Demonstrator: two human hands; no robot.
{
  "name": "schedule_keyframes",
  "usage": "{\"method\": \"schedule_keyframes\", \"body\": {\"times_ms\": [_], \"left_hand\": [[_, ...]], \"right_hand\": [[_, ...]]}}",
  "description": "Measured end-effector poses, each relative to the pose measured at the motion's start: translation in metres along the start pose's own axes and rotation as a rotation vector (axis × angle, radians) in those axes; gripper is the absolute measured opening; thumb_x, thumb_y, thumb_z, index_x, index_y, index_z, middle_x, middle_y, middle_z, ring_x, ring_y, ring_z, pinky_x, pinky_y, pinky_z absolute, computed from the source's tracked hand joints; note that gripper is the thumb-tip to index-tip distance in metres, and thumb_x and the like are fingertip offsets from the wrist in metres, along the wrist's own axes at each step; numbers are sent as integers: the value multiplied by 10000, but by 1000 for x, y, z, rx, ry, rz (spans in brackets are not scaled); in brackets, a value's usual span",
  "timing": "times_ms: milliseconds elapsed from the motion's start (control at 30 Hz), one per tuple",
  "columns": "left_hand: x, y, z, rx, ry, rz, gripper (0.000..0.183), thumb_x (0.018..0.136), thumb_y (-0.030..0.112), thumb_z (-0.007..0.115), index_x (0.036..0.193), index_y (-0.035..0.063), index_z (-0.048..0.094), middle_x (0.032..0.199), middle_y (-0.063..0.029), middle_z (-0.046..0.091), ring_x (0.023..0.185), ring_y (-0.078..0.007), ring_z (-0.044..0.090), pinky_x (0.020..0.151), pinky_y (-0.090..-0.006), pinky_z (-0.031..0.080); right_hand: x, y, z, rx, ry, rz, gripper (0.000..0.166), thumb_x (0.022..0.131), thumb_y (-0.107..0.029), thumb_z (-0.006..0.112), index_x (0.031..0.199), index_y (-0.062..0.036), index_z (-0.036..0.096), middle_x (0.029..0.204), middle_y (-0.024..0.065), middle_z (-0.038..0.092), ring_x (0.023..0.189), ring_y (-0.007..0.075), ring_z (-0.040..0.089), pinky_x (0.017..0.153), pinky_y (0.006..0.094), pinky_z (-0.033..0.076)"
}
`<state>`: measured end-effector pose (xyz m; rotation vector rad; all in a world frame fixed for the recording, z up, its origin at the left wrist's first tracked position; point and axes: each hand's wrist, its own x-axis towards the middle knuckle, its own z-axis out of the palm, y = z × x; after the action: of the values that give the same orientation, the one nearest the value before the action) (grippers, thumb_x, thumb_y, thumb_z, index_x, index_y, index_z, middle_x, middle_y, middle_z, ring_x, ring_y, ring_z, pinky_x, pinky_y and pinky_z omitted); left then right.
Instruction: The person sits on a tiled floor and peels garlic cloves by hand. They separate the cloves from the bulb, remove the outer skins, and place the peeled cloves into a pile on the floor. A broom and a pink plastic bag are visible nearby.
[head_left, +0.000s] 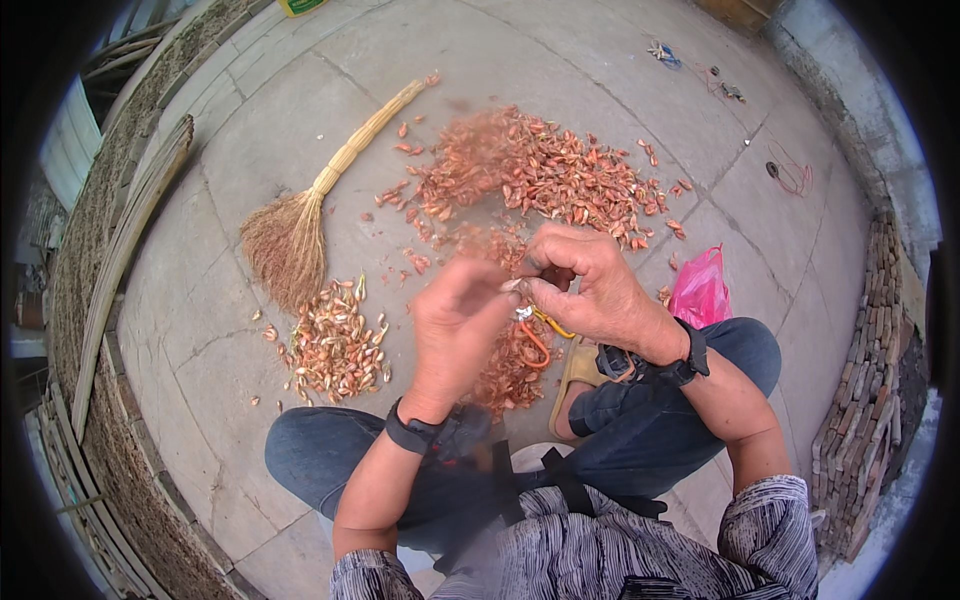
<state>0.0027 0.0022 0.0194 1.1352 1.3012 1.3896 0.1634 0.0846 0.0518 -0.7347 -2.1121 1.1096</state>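
Both my hands meet above a heap of loose reddish skins (517, 375) on the concrete ground. My right hand (589, 289) pinches a small pale clove-like bulb (513, 285) between thumb and fingers. Blurred by motion, my left hand (465, 319) touches the bulb's left side with its fingertips; whether it grips it, I cannot tell. Beyond the hands spreads a large pile of unpeeled reddish bulbs, probably shallots (577, 176). A smaller pile of paler bulbs (337, 345), some with green shoots, lies left of my left hand. Orange and yellow hooks (534, 345) show just below the hands.
A straw broom (330, 176) lies at the left, its bristles near the paler pile. A pink plastic bag (701, 289) sits by my right knee. Stacked bricks or tiles (862, 397) stand far right, wooden planks (131, 247) lie far left, and wires (791, 176) lie at the upper right.
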Motion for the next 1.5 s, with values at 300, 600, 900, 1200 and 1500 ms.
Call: {"method": "schedule_keyframes", "body": {"times_ms": [300,600,900,1200,1500], "left_hand": [[0,-2,-2,27,6,61,192,782,-114,651,919,-8,568,898,4,533,775,-39,528,675,-182,439],[2,2,1,160,54,172,223,680,-86,637,857,21,552,806,-57,521,678,-146,513,598,-260,419],[4,6,2,301,32,320,223,697,-123,647,851,9,553,847,-43,534,644,-85,479,587,-220,413],[3,8,3,348,93,365,241,682,-103,673,841,24,545,826,-45,534,621,-98,474,571,-231,408],[0,5,3,304,55,292,224,732,-87,681,863,22,534,828,-12,528,675,-60,475,588,-203,405]], "right_hand": [[2,-6,-9,60,42,144,95,728,-30,629,807,3,589,704,64,521,634,126,514,546,283,410],[4,-10,-8,53,-30,88,79,729,-10,629,806,-1,613,717,70,548,642,136,539,551,278,416],[0,-1,-4,29,-26,66,54,761,25,588,811,13,571,765,13,550,637,49,515,530,199,408],[-3,2,0,285,-96,291,52,844,-9,612,803,-8,580,738,-50,532,638,-13,473,518,168,385],[0,-7,-2,540,-116,465,68,805,-61,632,806,7,627,766,-19,591,720,36,565,617,205,466]]}}
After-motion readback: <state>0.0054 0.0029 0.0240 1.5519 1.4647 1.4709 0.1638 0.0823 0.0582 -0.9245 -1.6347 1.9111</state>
